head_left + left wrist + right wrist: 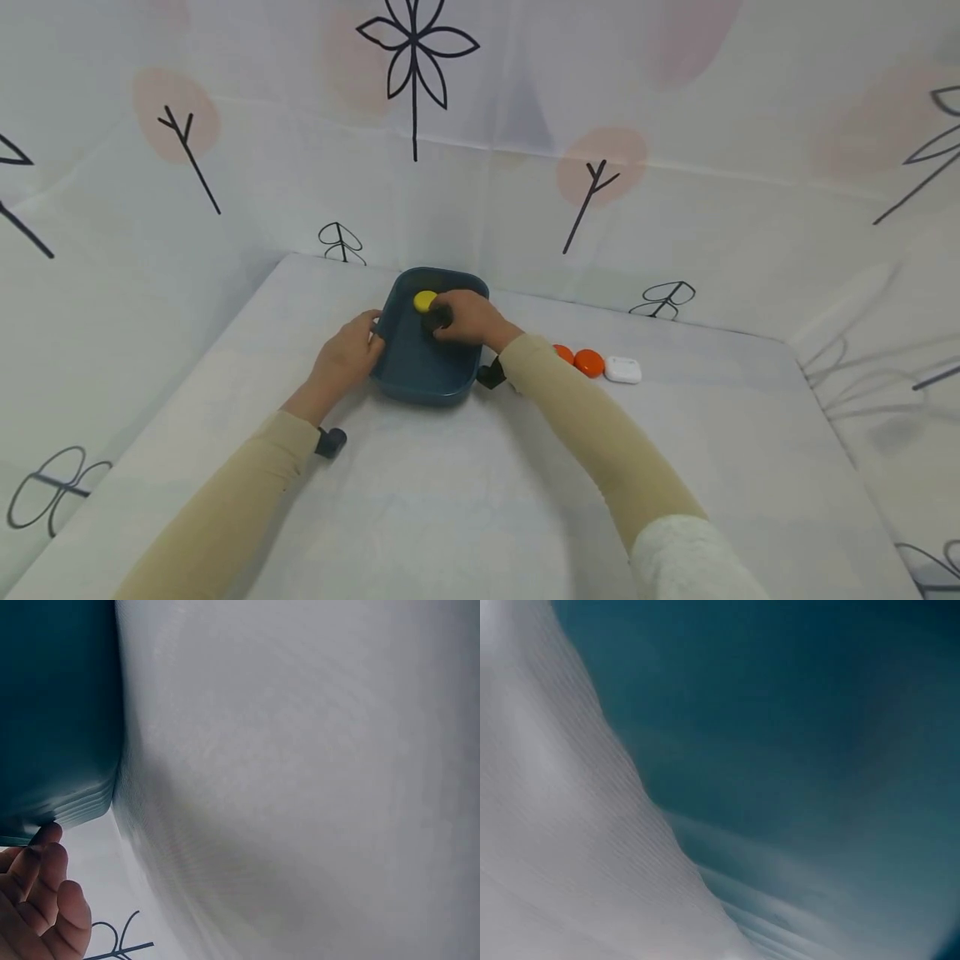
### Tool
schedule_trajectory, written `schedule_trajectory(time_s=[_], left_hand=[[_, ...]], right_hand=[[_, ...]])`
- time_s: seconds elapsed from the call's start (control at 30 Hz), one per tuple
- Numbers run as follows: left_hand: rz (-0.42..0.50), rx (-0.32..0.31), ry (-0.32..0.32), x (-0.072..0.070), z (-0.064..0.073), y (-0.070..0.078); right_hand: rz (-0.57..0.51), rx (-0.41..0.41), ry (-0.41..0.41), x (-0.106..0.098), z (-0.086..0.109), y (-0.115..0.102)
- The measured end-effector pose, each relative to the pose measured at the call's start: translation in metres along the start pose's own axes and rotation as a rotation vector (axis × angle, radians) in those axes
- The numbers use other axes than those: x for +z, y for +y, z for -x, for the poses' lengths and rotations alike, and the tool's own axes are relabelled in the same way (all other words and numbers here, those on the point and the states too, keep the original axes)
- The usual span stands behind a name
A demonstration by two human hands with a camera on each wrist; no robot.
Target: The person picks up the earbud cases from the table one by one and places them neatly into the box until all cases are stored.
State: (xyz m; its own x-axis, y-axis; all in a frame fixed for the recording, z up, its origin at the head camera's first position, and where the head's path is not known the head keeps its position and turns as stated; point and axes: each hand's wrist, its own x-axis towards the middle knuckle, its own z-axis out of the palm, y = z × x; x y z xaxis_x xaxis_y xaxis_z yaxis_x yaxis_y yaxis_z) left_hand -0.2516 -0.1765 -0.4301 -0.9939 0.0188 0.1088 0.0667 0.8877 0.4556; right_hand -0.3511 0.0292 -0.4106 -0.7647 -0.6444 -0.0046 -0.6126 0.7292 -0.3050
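A dark teal rectangular bin (423,375) stands on the white table. My left hand (347,357) grips its left rim, with fingertips (54,859) at the edge of the bin wall (60,705) in the left wrist view. My right hand (474,318) reaches over the right side into the bin and pinches a small black object (437,317), whose kind I cannot tell. Just beyond that object, a round yellow thing (424,301) lies inside the bin. In the right wrist view the teal bin wall (765,735) fills most of the picture and hides the right hand.
Right of the bin, an orange-red round thing (589,362) lies between a similar one (562,353), partly behind the right sleeve, and a small white rounded case (622,369). A patterned white cloth (480,192) hangs behind the table.
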Motion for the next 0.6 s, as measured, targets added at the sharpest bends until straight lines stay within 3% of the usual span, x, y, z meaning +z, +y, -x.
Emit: schedule_trajectory(time_s=[0.6], left_hand=[[0.011,-0.021,0.007,0.002,0.000,0.000]], right_hand=[[-0.090,-0.053,0.075,-0.017,0.027,-0.001]])
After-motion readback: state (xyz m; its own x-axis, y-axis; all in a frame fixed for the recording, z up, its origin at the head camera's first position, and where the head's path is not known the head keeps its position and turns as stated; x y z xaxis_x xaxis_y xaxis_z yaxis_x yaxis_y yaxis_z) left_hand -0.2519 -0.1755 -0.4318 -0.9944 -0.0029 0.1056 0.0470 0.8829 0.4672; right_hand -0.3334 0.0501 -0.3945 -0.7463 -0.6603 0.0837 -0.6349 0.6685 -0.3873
